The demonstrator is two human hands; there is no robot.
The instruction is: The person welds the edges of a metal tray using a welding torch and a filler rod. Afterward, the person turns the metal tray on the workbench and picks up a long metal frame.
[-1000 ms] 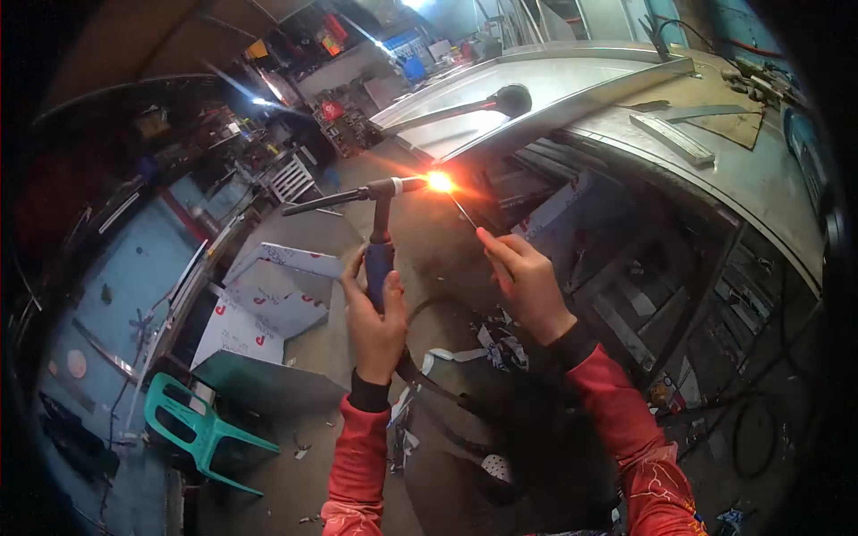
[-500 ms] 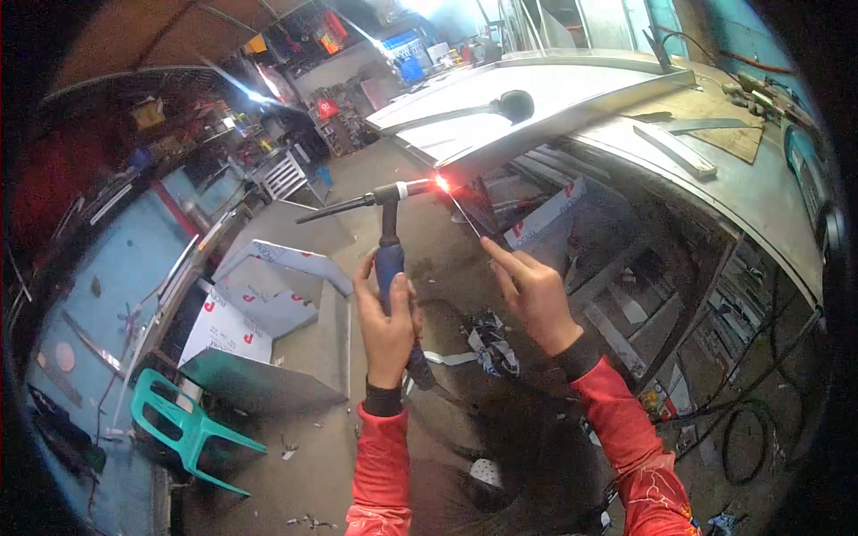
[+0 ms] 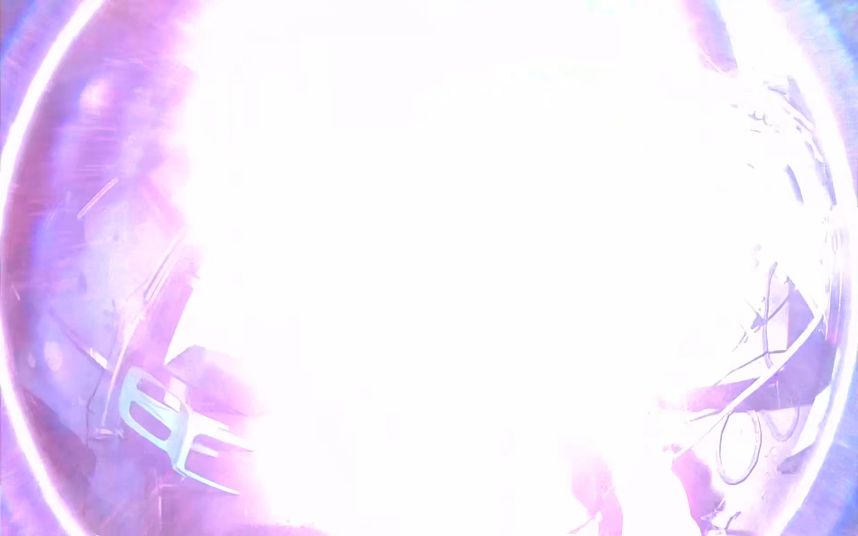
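A huge white glare fills the middle of the head view and swallows the work area. Both my hands are lost in it, along with whatever they hold. Half a second ago my left hand was wrapped round a welding torch, and my right hand pinched a thin filler rod at the glowing torch tip, by the metal table's corner. At the lower right, only the washed-out outline of my right sleeve (image 3: 648,500) shows faintly.
A plastic chair (image 3: 156,415) stands at the lower left, beside the faint edge of a sheet-metal piece (image 3: 210,368). A looped cable (image 3: 740,413) hangs at the lower right, near the right-hand bench's washed-out frame.
The small red glow at the torch tip has given way to a blinding white-violet flare. It now hides my hands, the torch, the rod and the table. The chair has hardly shifted.
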